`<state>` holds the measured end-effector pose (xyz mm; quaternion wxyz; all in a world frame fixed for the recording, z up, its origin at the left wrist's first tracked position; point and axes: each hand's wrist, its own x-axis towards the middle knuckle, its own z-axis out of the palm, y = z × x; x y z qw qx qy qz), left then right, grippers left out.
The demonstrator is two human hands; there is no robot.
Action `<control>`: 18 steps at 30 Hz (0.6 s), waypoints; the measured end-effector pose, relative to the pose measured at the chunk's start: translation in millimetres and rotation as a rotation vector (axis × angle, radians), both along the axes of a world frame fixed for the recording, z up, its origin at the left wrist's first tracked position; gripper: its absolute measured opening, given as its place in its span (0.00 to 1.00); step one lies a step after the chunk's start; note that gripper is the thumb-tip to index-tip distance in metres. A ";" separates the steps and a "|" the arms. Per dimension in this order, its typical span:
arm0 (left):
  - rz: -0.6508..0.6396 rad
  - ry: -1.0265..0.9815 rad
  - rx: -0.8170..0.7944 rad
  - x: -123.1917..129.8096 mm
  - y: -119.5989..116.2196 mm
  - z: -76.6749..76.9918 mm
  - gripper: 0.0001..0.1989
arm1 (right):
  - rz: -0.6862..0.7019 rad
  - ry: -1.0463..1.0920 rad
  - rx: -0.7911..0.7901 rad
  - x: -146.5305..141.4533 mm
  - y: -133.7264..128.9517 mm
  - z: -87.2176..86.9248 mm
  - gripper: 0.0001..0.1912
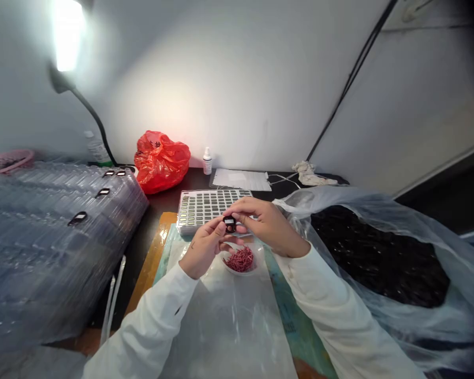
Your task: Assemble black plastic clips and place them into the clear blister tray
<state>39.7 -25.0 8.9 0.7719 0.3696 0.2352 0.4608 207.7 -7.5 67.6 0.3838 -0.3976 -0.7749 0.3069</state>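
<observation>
Between my two hands is a small black plastic part (229,225) with a pale rectangle and a round hole; its exact kind I cannot make out. My left hand (208,243) pinches it from the left with thumb and fingers. From the right and above, the fingertips of my right hand (266,221) close on the same part. Just below the hands stands a round white bowl (243,273) of thin reddish pieces (240,259). Behind them lies a tray (205,206) with rows of small dark rectangular pieces, partly covered by my right hand.
Stacked clear plastic trays (55,237) fill the left, with several black parts on top. A red plastic bag (160,160), small white bottle (207,161) and white sheet (240,179) sit behind. At right, a clear bag (379,202) holds many black pieces (379,258). A lamp (68,37) shines upper left.
</observation>
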 end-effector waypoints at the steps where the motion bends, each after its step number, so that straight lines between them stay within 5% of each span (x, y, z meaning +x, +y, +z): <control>1: 0.003 0.009 0.002 -0.2 0.1 0.2 0.21 | -0.007 0.015 -0.029 -0.2 -0.5 0.2 0.09; 9: 0.021 0.091 -0.001 1.2 0.8 -3.2 0.21 | -0.037 -0.026 -0.031 -4.7 -1.1 -0.4 0.04; 13: 0.047 0.059 -0.007 -2.7 5.1 -1.2 0.23 | -0.175 0.003 0.088 7.3 -2.6 -0.8 0.08; 15: 0.111 0.039 -0.028 -6.4 9.3 0.5 0.21 | -0.196 -0.117 0.131 17.2 -6.4 -3.7 0.07; 18: 0.201 -0.002 -0.064 -11.8 15.3 1.7 0.17 | 0.008 -0.515 0.144 27.1 -13.8 -15.1 0.08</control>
